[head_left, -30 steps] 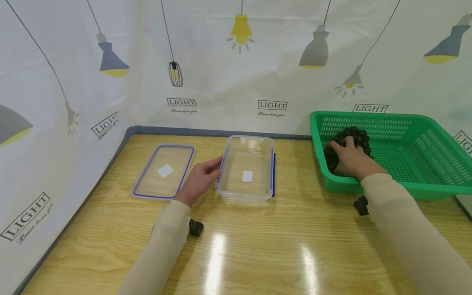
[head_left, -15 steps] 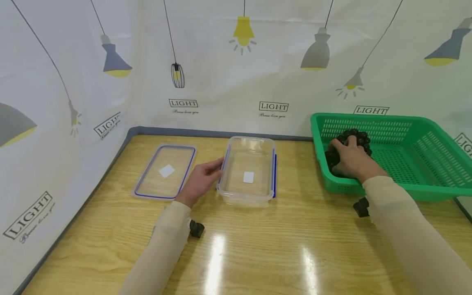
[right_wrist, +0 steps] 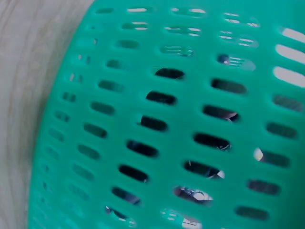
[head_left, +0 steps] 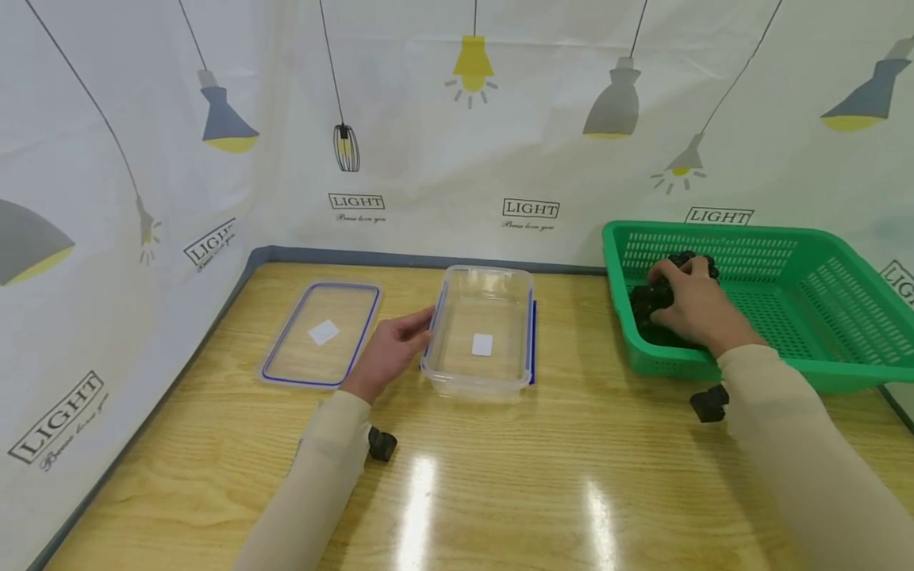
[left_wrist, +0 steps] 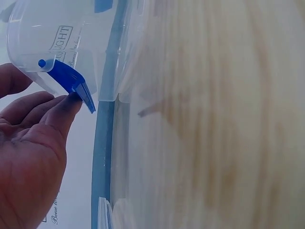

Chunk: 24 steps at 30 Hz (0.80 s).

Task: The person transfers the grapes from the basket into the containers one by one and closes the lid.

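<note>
My right hand (head_left: 700,308) reaches into the green basket (head_left: 821,369), its fingers and thumb curled round a bunch of dark grapes (head_left: 651,301). In the right wrist view the slotted basket wall (right_wrist: 114,129) hides that hand, and dark fruit shows through the slots. A clear lidded-type food box (head_left: 481,305) stands uncovered on the table, a white label at its bottom. Beside its left wall is my left hand (head_left: 389,350), fingers mostly straight. The left wrist view shows fingertips (left_wrist: 71,102) right at the hanging blue latch (left_wrist: 69,78).
To the left of the box, a clear lid (head_left: 321,333) with a blue seal lies flat on the wooden table (head_left: 500,476). A white sheet (head_left: 421,159) printed with lamps stands behind and to the left, its bluish edge along the table's back.
My right hand has shifted slightly right and up in the basket, its fingers drawing in on the grapes, which move with it. The left hand and the box stay put.
</note>
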Each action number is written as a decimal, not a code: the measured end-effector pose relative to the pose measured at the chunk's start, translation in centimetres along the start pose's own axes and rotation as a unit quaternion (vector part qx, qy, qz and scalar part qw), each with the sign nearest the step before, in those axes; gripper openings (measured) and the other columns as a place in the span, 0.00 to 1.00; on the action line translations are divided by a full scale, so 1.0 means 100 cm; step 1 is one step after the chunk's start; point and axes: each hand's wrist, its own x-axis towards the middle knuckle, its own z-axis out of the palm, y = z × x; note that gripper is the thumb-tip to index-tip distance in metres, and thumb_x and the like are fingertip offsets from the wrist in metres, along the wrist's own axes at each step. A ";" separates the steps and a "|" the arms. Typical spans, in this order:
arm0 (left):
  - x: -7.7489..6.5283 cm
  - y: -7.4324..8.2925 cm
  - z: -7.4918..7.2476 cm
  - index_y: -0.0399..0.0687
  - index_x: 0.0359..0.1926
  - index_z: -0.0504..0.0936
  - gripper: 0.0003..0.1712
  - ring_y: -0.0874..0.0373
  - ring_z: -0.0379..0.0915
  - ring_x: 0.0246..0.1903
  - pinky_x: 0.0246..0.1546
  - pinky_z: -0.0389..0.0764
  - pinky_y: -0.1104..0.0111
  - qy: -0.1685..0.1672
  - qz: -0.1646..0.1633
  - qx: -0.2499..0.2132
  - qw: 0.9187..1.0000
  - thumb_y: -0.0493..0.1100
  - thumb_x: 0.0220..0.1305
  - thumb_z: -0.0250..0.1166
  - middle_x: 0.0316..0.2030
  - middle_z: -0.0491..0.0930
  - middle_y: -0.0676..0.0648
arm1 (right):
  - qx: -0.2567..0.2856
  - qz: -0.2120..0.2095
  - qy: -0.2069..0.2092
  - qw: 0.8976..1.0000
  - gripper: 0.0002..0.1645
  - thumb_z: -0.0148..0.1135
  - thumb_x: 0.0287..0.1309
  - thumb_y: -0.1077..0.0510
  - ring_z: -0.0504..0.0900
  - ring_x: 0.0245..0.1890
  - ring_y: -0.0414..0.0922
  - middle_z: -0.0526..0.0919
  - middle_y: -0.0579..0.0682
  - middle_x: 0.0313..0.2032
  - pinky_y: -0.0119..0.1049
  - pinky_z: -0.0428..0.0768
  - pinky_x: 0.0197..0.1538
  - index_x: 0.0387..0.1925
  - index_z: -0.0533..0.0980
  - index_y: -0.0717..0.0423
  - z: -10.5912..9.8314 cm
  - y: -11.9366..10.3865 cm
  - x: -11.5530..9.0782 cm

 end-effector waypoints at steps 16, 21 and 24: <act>0.000 -0.002 0.001 0.37 0.69 0.67 0.26 0.46 0.66 0.64 0.61 0.70 0.59 -0.003 0.001 0.003 1.000 0.33 0.72 0.56 0.66 0.68 0.38 | 0.038 -0.005 0.056 0.998 0.31 0.57 0.68 0.56 0.65 0.48 0.73 0.46 0.79 0.64 0.66 0.69 0.40 0.67 0.58 0.59 -0.037 -0.011 -0.017; 0.000 -0.002 0.001 0.37 0.69 0.67 0.26 0.46 0.65 0.64 0.62 0.70 0.59 -0.005 0.000 0.000 1.000 0.34 0.72 0.56 0.66 0.68 0.38 | 0.052 -0.007 0.088 0.995 0.31 0.55 0.69 0.56 0.63 0.45 0.70 0.47 0.79 0.64 0.63 0.66 0.37 0.68 0.58 0.59 -0.050 -0.021 -0.021; -0.001 -0.001 0.001 0.36 0.69 0.67 0.26 0.46 0.65 0.64 0.62 0.70 0.58 -0.004 0.001 -0.001 1.000 0.33 0.72 0.56 0.66 0.67 0.38 | 0.056 -0.006 0.109 0.992 0.31 0.54 0.69 0.55 0.67 0.35 0.64 0.47 0.77 0.65 0.56 0.65 0.31 0.69 0.57 0.57 -0.059 -0.029 -0.023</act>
